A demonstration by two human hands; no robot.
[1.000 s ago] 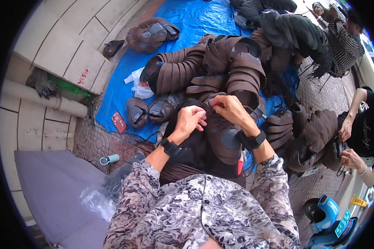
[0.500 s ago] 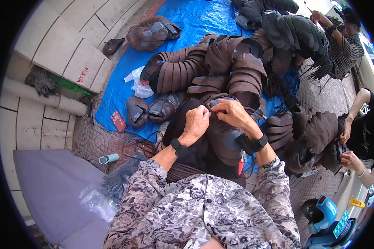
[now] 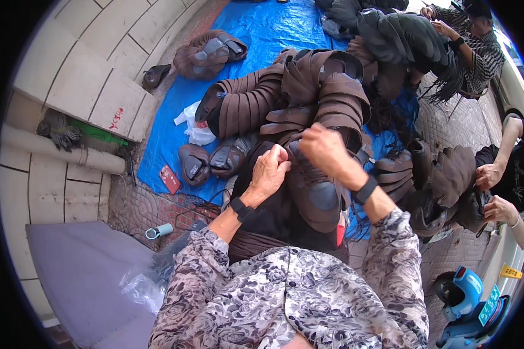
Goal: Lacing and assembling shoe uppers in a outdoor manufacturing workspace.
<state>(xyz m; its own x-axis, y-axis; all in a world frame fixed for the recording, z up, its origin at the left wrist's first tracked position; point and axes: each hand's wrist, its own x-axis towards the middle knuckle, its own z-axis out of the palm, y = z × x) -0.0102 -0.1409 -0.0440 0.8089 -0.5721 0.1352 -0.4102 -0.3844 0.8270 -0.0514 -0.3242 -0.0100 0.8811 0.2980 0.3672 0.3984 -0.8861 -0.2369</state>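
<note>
My left hand point(image 3: 269, 173) is closed in a pinch above my lap; whatever its fingertips hold is too small to make out. Just right of it, my right hand point(image 3: 323, 152) is raised with curled fingers, partly smeared by motion. A brown shoe upper point(image 3: 314, 203) with a grey-blue patch lies across my lap under both hands. Beyond them, nested stacks of brown shoe uppers point(image 3: 256, 102) curve over a blue tarp point(image 3: 167, 125). Two loose bundles of uppers point(image 3: 230, 156) sit left of my left hand.
A red phone point(image 3: 170, 179) lies at the tarp's edge beside a white plastic bag point(image 3: 198, 128). A light-blue cup point(image 3: 159, 231) lies on the paving. At right, a person's hands point(image 3: 496, 206) work on a dark upper; another person point(image 3: 477, 55) sits farther back. A blue scooter point(image 3: 466, 291) stands nearby.
My right hand has lifted slightly and moved away from my left, which has turned a little. The view has shifted slightly. The far person's hands have come lower and closer together.
</note>
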